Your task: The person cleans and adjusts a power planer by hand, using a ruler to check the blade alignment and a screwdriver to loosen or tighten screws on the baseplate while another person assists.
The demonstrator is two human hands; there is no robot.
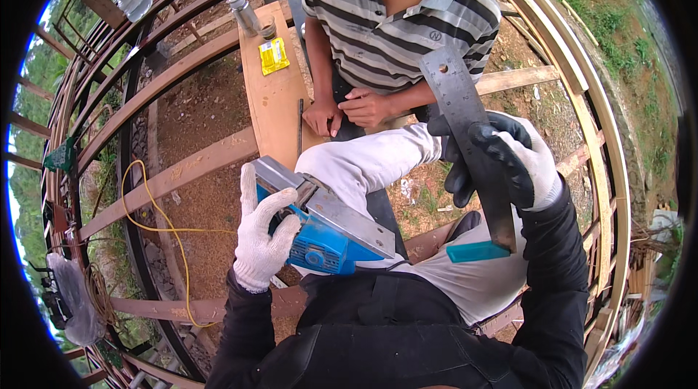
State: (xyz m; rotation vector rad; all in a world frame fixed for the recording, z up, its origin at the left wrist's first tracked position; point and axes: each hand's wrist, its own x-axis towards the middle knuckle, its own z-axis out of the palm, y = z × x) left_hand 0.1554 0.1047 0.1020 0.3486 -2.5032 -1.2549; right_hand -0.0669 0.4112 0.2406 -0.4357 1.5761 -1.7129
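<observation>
An upturned blue electric planer (pixel 313 240) rests over my lap, its metal sole facing up. My left hand (pixel 265 236), in a white glove, grips its left side, with thumb and fingers around the body. My right hand (pixel 520 153), in a white glove with black coated fingers, grips a long dark steel try square (pixel 496 211) with a teal handle (pixel 478 251) at the bottom. The square is tilted, its upper end in front of the co-worker's arm, to the right of the planer.
A co-worker in a striped shirt (pixel 378 33) sits opposite, hands (pixel 363 109) near my knee. A plank (pixel 258 102) holds a yellow packet (pixel 273 56), a metal flask (pixel 246 14) and a small jar (pixel 268 30). Wooden rails (pixel 174 167), a yellow cord (pixel 173 230) and a plastic bottle (pixel 134 0) surround us.
</observation>
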